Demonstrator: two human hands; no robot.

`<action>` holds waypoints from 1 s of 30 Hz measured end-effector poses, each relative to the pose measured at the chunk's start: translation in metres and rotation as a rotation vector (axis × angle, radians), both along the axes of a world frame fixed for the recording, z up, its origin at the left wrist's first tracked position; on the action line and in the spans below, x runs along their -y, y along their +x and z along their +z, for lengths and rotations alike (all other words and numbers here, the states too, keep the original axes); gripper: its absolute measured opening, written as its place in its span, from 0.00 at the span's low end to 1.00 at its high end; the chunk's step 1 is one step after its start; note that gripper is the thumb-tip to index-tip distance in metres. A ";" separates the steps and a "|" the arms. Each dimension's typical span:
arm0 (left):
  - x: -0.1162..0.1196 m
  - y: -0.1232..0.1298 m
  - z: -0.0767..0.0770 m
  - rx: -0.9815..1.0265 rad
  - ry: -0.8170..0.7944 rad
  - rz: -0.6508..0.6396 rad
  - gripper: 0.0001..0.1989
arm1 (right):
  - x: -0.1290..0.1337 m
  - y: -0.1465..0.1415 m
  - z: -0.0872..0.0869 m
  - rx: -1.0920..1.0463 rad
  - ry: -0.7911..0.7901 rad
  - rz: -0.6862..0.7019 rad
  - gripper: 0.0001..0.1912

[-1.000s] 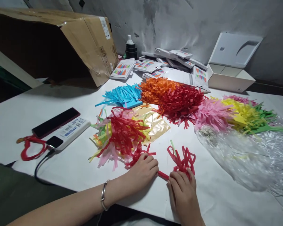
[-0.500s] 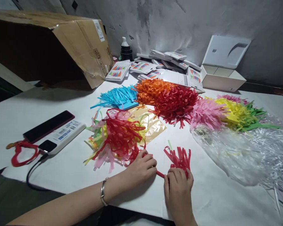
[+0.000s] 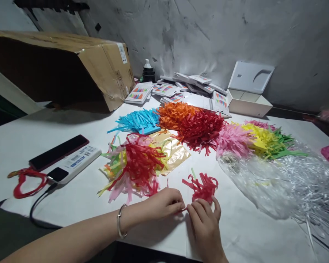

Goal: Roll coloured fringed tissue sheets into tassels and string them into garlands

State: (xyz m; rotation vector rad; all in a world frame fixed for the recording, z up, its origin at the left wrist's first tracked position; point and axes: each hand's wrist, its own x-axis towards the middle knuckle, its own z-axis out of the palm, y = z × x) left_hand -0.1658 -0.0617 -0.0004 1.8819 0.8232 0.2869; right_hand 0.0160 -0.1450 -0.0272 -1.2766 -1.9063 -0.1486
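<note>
A red tissue-paper tassel lies fanned out on the white table in front of me. My right hand is closed over its near end, fingers curled. Close on the left, my left hand, with a silver bangle at the wrist, pinches the tassel's thin twisted red part, which shows briefly between the two hands. The fingertips of both hands are partly hidden. Beyond my left hand rests a loose heap of red, pink, yellow and green tissue tassels.
Blue, orange, red, pink and yellow fringes stretch across the middle. Silver tinsel in clear plastic lies right. Behind stand flat printed packs, a white box and a cardboard carton. A phone lies left.
My left hand has drawn up to my right hand, and the twisted red stretch between them looks shorter. The tassel's fringe has sunk and spread to the left. The view has tilted slightly.
</note>
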 end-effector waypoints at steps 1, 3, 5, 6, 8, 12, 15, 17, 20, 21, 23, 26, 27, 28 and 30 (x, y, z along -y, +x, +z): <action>0.001 -0.001 0.006 0.024 -0.103 0.014 0.16 | -0.001 0.005 0.009 0.047 0.033 0.050 0.12; 0.004 0.000 0.017 0.078 -0.287 0.038 0.21 | -0.003 0.014 0.028 0.168 0.085 0.158 0.13; 0.006 0.003 0.025 0.140 -0.422 0.067 0.23 | -0.006 0.021 0.046 0.228 0.134 0.230 0.13; 0.007 0.006 0.029 0.172 -0.469 0.083 0.24 | -0.008 0.023 0.053 0.219 0.155 0.241 0.13; 0.009 0.010 0.034 0.217 -0.527 0.110 0.25 | -0.011 0.024 0.062 0.144 0.167 0.240 0.12; 0.014 0.019 0.043 0.324 -0.546 0.195 0.25 | -0.011 0.020 0.058 -0.134 0.104 0.217 0.11; 0.018 0.028 0.045 0.421 -0.387 0.275 0.25 | -0.009 0.014 0.043 -0.349 0.018 0.183 0.14; 0.019 0.034 0.044 0.441 -0.209 0.312 0.24 | -0.008 0.010 0.032 -0.473 -0.034 0.157 0.16; 0.017 0.043 0.040 0.446 -0.146 0.327 0.23 | -0.010 0.007 0.017 -0.594 -0.025 0.125 0.20; 0.015 0.045 0.038 0.436 -0.170 0.312 0.23 | -0.012 0.008 0.013 -0.610 -0.012 0.123 0.21; 0.009 0.048 0.035 0.401 -0.166 0.278 0.21 | -0.014 0.012 0.009 -0.593 0.018 0.116 0.22; -0.002 0.054 0.035 0.344 0.037 0.199 0.16 | -0.017 0.024 0.008 -0.464 0.084 0.076 0.24; -0.006 0.056 0.036 0.331 0.126 0.145 0.15 | -0.019 0.029 0.008 -0.439 0.095 0.065 0.25; -0.010 0.059 0.038 0.318 0.208 0.079 0.14 | -0.020 0.034 0.010 -0.441 0.087 0.067 0.26; -0.017 0.067 0.043 0.284 0.322 -0.042 0.13 | -0.024 0.047 0.013 -0.491 0.026 0.105 0.24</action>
